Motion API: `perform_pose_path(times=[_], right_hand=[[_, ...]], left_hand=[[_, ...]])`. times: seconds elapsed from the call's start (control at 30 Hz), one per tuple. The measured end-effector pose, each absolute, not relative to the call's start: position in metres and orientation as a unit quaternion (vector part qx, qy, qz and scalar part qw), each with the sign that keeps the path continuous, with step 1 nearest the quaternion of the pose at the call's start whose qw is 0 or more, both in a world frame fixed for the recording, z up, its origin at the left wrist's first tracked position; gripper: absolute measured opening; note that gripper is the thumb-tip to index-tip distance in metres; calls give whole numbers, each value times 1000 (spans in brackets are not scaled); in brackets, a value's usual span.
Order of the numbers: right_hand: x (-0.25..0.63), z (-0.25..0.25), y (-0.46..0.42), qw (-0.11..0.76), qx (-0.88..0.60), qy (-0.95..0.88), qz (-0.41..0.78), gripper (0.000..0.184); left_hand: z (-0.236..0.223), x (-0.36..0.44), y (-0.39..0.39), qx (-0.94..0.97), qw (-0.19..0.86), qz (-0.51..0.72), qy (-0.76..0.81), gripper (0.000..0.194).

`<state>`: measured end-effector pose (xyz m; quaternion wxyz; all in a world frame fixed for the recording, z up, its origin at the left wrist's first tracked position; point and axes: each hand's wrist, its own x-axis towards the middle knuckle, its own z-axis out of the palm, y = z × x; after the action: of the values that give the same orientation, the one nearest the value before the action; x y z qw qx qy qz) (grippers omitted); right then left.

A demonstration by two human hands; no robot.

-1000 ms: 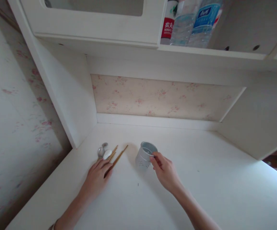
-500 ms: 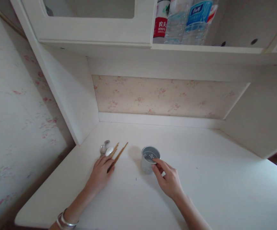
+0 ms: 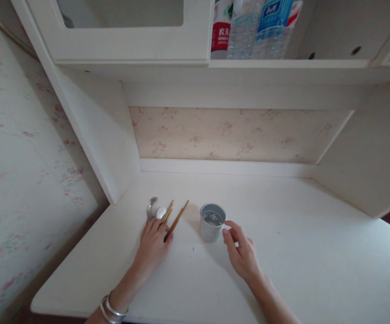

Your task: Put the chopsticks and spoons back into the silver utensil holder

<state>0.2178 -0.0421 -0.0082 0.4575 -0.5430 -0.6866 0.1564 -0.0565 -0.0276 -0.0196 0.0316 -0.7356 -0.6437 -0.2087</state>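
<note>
My left hand (image 3: pixel 154 240) lies palm down over a bunch of utensils, its fingers closed round their lower ends. Several wooden chopsticks (image 3: pixel 177 219) stick out past it, one apart from the others by the thumb. Metal spoons (image 3: pixel 151 211) and a white spoon (image 3: pixel 161 213) show their bowls beyond the fingers; their handles are hidden. To the right stands a grey metal cup (image 3: pixel 211 230), upright, with holes in its bottom. My right hand (image 3: pixel 244 252) is at the cup's right side, thumb and index finger apart, the index fingertip close to the rim; whether it touches, I cannot tell.
The white tabletop (image 3: pixel 195 283) has a rounded front left corner. Side panels flank it, and a cabinet (image 3: pixel 130 45) overhangs the back. Plastic bottles (image 3: pixel 245 36) stand on an open shelf above. A floral-papered wall (image 3: pixel 19 180) is at the left.
My right hand has let go of the cup's rim and drawn back slightly right. My left hand has shifted a little right, and the chopsticks and spoons moved with it. The cup stays standing.
</note>
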Motion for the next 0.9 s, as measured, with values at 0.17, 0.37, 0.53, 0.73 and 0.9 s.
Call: perform_pose_path(times=[0.17, 0.37, 0.53, 0.73, 0.9], right_hand=[[215, -8, -41, 462, -558, -655, 215, 33], [215, -6, -38, 478, -556, -626, 265, 35], [213, -4, -36, 485, -545, -621, 286, 35], [212, -4, -37, 468, -534, -635, 304, 40], [211, -8, -36, 452, -529, -651, 303, 43]], left_hand=[[-1, -47, -29, -719, 34, -138, -680, 24], [5, -49, -19, -718, -6, -84, -691, 31], [6, -54, -16, -724, -13, -71, -686, 33], [8, -51, -18, -724, -8, -30, -690, 40], [10, -47, -15, -722, -16, -3, -692, 40]])
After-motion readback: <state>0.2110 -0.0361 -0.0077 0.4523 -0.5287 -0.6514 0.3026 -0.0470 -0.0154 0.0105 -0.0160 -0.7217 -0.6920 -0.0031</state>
